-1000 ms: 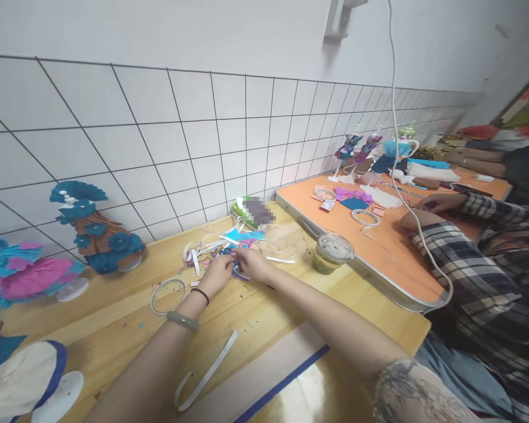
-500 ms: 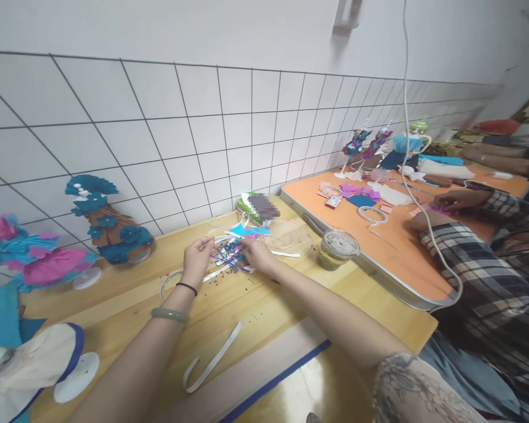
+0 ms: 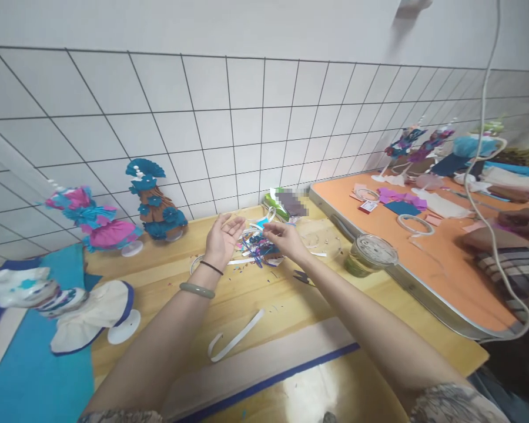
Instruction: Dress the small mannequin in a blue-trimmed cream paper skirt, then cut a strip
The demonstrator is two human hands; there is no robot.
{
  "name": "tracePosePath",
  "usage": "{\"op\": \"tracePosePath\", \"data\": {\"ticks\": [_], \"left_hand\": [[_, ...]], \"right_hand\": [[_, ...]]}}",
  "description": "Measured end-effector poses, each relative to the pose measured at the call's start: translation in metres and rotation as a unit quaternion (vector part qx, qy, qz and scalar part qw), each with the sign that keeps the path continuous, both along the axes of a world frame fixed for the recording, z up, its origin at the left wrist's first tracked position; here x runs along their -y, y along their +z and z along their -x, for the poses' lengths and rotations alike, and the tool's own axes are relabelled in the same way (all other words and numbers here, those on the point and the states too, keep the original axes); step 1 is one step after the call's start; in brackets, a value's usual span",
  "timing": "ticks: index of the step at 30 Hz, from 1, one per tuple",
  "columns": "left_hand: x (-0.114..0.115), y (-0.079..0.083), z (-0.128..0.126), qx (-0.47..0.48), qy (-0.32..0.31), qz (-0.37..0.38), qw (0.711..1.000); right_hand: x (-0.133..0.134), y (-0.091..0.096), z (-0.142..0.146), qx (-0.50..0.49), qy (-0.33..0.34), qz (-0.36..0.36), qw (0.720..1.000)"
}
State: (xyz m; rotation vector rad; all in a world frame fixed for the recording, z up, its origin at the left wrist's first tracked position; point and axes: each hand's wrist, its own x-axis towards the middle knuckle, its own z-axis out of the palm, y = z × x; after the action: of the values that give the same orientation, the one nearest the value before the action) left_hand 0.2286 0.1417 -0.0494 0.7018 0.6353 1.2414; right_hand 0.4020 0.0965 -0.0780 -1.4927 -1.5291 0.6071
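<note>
My left hand is raised over the wooden table with its palm turned up and its fingers spread, holding nothing. Across from it, my right hand has thumb and fingers drawn together; whatever may be between them is too small to make out. Between and below the hands lies a heap of blue, purple and white paper scraps, with tiny bits scattered around it. Dark-handled scissors lie partly behind my right forearm. A curled white strip rests nearer to me.
Paper-dressed dolls, one pink and blue, one brown and teal, one white, are at left. A lidded tub stands by the orange table, where a co-worker's hands and craft papers are. A white cable hangs at right.
The view has swung left, bringing more of the dolls in. My left hand has lifted from the scraps and opened palm up. My right hand has risen slightly from the heap.
</note>
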Motion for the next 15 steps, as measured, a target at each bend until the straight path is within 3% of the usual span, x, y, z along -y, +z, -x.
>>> {"op": "tracePosePath", "data": {"ticks": [5, 9, 12, 15], "left_hand": [[0.022, 0.019, 0.004, 0.003, -0.047, -0.019, 0.999], [0.044, 0.024, 0.03, -0.169, -0.063, -0.115, 0.977], [0.064, 0.019, 0.054, -0.266, -0.081, -0.129, 0.952], [0.087, 0.01, 0.073, -0.338, -0.108, -0.131, 0.926]], "right_hand": [[0.015, 0.017, 0.028, 0.043, 0.078, 0.027, 0.996], [0.055, 0.026, 0.034, 0.098, 0.221, 0.055, 0.969], [0.089, 0.02, 0.036, 0.146, 0.305, 0.065, 0.939], [0.11, 0.004, 0.041, 0.181, 0.325, 0.071, 0.925]]}}
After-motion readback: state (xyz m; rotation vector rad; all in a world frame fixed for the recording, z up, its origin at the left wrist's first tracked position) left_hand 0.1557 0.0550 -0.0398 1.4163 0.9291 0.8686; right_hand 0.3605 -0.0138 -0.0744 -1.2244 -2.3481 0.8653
